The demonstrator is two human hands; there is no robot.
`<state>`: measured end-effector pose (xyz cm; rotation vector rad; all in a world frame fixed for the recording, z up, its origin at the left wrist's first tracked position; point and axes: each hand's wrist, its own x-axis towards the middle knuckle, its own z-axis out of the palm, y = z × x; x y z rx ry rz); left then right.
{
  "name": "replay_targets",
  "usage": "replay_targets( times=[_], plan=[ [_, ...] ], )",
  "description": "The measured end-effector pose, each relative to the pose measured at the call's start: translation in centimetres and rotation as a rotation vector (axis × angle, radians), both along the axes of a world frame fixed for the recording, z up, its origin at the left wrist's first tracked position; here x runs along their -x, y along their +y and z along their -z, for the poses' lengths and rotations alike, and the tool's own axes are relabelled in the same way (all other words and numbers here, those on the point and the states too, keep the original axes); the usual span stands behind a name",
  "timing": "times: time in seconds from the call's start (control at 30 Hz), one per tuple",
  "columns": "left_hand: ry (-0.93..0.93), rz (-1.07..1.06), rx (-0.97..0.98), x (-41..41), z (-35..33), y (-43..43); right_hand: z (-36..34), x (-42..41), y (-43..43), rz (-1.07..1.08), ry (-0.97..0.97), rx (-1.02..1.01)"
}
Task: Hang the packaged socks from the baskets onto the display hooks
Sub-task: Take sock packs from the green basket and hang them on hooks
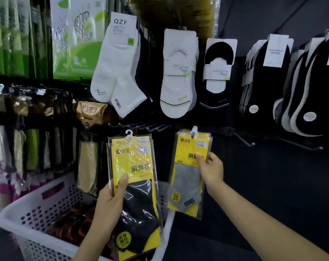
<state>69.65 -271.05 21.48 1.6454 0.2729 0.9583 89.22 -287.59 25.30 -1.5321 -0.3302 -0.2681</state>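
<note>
Now the left hand (110, 200) clasps black-sock packs (135, 185) above the basket (37, 202); the right hand (210, 170) pinches a grey-sock pack (188, 172) below the hooks (141, 127).

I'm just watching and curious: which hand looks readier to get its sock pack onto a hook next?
Probably the right hand. Its grey-sock pack is raised so the white hanger sits right at the display hooks. The left hand holds the black-sock packs lower, over the white basket.
</note>
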Motion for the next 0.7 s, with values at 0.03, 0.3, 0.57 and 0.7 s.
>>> replay_targets(
  times=[0.03, 0.3, 0.57, 0.7],
  plan=[
    [-0.002, 0.003, 0.008, -0.2, 0.1, 0.0, 0.0, -0.9, 0.2, 0.034, 0.02, 0.015],
    [0.028, 0.156, 0.164, -1.1, 1.2, 0.4, 0.0, -5.2, -0.5, 0.275, 0.224, 0.085],
    [0.088, 0.232, 0.251, -1.9, 1.5, -2.2, 2.1, 4.2, -2.5, -0.182, 0.13, 0.083],
    [0.103, 0.252, 0.281, -2.7, 1.8, -4.2, 3.0, 8.3, -2.6, -0.437, 0.131, 0.013]
  ],
)
